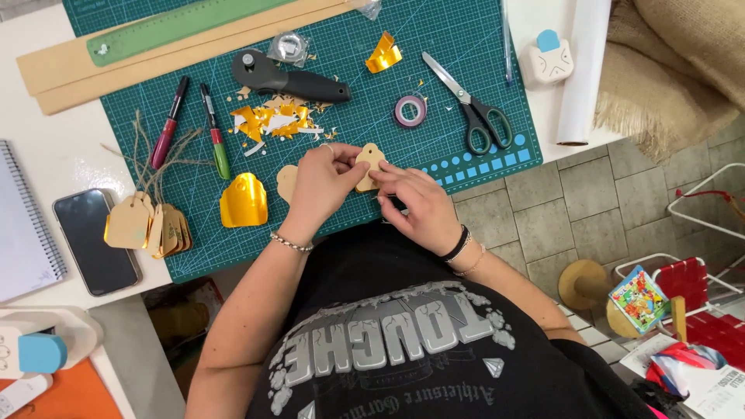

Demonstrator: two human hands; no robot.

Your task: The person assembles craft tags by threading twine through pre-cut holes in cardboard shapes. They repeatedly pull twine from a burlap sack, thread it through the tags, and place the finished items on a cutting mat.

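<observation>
Head view: both hands meet over the green cutting mat (466, 46), near its near edge. Left hand (322, 182) and right hand (415, 202) pinch a small tan cardboard tag (370, 164) between fingertips. Left of them lies a gold foil tag (244, 201); farther away, black-handled scissors (473, 109).
</observation>
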